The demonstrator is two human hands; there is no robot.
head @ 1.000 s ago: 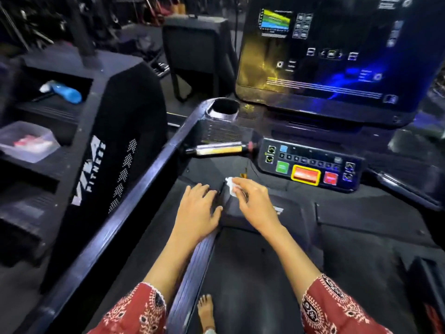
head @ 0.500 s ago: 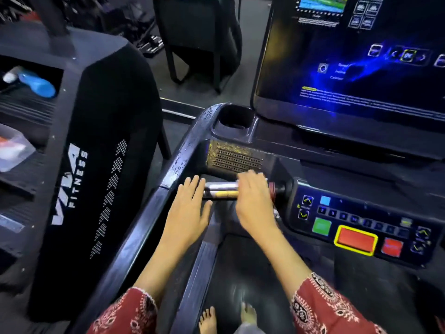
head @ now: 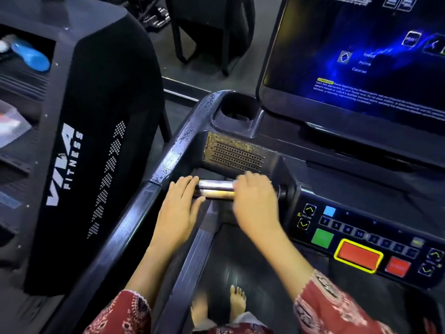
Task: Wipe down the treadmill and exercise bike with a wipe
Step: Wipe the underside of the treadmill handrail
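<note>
I stand on a black treadmill whose left handrail (head: 173,150) is scuffed. A short metal grip bar (head: 216,188) runs across below the speaker grille (head: 237,154). My left hand (head: 179,213) lies flat with its fingertips on the bar's left end. My right hand (head: 255,203) is curled over the bar's right part and is blurred by motion. The white wipe is hidden under that hand. To the right lies the control panel (head: 356,256) with green and red buttons. No exercise bike can be made out.
A lit touchscreen (head: 361,56) stands above the console, with a cup holder (head: 237,109) at its left. A second black machine marked VIA FITNESS (head: 96,116) stands close on the left, carrying a blue bottle (head: 31,56) and a plastic bag (head: 12,126). Bare feet (head: 237,302) rest on the belt.
Both hands rose from the deck edge up to the metal grip bar. My right hand has since slid a little along the bar. The view moved closer to the console.
</note>
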